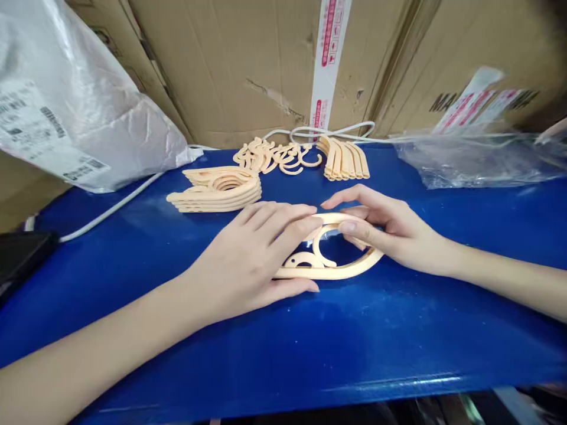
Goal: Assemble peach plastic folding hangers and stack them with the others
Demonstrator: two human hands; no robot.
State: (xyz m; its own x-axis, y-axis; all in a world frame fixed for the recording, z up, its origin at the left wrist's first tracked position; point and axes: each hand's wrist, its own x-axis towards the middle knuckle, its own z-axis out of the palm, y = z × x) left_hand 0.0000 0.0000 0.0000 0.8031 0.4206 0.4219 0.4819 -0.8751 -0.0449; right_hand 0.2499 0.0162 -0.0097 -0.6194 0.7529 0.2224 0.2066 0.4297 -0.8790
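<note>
A cream plastic folding hanger (341,271) lies near the middle of the blue table, with a curved hook inside its oval frame. My left hand (261,254) is closed over the hanger's left part, thumb along the near edge and fingers across the top. My right hand (390,227) grips the right end between thumb and fingers; its index finger is raised off the piece. Behind my left hand sits a stack of similar cream hangers (217,192). Farther back are a heap of loose hooks (274,156) and a row of curved hanger arms (345,160).
Cardboard boxes (248,65) line the back of the blue table (345,348). A wrapped package with labels (88,112) leans at the left, above a white cable (110,206). A dark object (26,257) sits at the left edge. Clear plastic bags (478,156) lie at back right.
</note>
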